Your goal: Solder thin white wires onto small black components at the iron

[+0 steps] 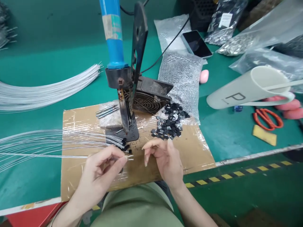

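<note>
My left hand [101, 171] pinches a thin pale wire [59, 156] between thumb and fingertips. The wire runs off to the left, and its short bare ends stick out past the fingertips. My right hand [169, 162] hovers over the cardboard [194, 148], fingers loosely bent and apart, with nothing visible in them. Just beyond it lies a heap of small black connector pieces [169, 123]. A bundle of pale wires [82, 135] with black pieces on their ends rests beyond my left hand. Between the hands, farther back, a blue-handled soldering iron [113, 47] points tip down in a black stand [138, 41].
A dark fan [151, 97] sits behind the iron. A thick sheaf of wires [52, 91] lies at left. To the right are a leaning white mug [239, 88], orange-handled scissors [267, 119], a yellow sponge [264, 135], a phone [197, 44] and bubble wrap [181, 75].
</note>
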Demonstrator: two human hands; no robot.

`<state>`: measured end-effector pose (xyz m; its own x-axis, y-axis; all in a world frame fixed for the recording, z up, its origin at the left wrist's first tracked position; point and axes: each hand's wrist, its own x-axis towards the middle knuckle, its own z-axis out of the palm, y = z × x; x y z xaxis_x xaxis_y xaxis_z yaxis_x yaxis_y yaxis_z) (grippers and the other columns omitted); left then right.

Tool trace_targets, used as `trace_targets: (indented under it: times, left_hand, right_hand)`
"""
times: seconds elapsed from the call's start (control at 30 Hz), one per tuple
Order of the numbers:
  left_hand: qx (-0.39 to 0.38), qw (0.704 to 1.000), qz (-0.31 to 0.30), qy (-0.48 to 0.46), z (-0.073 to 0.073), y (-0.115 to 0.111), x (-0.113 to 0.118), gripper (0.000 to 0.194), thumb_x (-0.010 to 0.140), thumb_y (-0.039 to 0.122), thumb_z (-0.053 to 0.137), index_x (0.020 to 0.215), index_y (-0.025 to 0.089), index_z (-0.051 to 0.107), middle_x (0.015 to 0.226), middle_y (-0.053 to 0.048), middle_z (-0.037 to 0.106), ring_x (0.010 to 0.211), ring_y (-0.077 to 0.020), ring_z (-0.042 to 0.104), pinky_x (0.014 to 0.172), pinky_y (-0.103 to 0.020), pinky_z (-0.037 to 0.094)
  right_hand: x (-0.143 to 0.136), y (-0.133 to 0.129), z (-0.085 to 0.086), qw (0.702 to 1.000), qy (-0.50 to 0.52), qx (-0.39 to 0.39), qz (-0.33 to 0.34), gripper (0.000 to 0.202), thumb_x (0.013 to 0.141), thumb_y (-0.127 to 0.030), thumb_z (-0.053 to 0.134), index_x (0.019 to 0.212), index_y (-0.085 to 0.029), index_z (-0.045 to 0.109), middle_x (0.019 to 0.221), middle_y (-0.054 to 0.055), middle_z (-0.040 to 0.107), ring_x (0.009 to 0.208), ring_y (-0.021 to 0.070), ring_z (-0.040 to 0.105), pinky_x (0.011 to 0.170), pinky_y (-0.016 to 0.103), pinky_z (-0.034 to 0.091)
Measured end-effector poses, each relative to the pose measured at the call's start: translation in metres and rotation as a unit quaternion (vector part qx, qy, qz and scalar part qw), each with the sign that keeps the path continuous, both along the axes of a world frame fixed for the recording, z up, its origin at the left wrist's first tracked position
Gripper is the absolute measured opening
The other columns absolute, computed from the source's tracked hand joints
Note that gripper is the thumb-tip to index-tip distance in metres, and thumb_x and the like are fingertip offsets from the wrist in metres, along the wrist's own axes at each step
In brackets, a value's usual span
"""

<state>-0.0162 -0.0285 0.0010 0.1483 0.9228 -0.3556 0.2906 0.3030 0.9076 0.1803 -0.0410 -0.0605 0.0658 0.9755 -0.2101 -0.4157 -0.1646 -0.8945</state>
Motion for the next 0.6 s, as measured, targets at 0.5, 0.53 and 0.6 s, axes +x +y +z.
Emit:
trace_targets:
  times: [0.5,0.53,0.6]
  left_hand:
    - [0.018,0.999,0.022,0.028,0.003,-0.001,0.006,0.019,0.097,0.035,0.069,0.082,0.024,0.073,0.067,0.001,0.059,0.060,-0.0147,0.049,0.054,-0.029,0.032]
    - [0.017,0.999,0.031,0.029,0.004,-0.001,0.008,0.017,0.097,0.034,0.070,0.083,0.025,0.074,0.067,0.002,0.060,0.059,-0.0143,0.048,0.054,-0.029,0.032]
    - [0.012,0.998,0.049,0.030,0.006,-0.002,0.011,0.014,0.096,0.033,0.070,0.085,0.025,0.074,0.069,0.002,0.062,0.060,-0.0137,0.048,0.054,-0.028,0.032]
  right_hand:
    - [-0.022,-0.001,0.019,0.996,-0.053,0.044,0.055,0.016,0.099,-0.029,0.072,0.099,-0.024,0.087,0.079,0.003,0.074,0.053,0.0107,0.061,0.052,0.024,0.053]
    - [-0.023,-0.002,0.019,0.997,-0.038,0.041,0.053,0.015,0.099,-0.028,0.073,0.100,-0.025,0.088,0.079,0.003,0.074,0.052,0.0102,0.061,0.051,0.024,0.053]
    - [-0.025,-0.002,0.018,0.998,-0.012,0.037,0.048,0.014,0.098,-0.027,0.075,0.101,-0.027,0.088,0.079,0.002,0.073,0.051,0.0092,0.060,0.050,0.023,0.053]
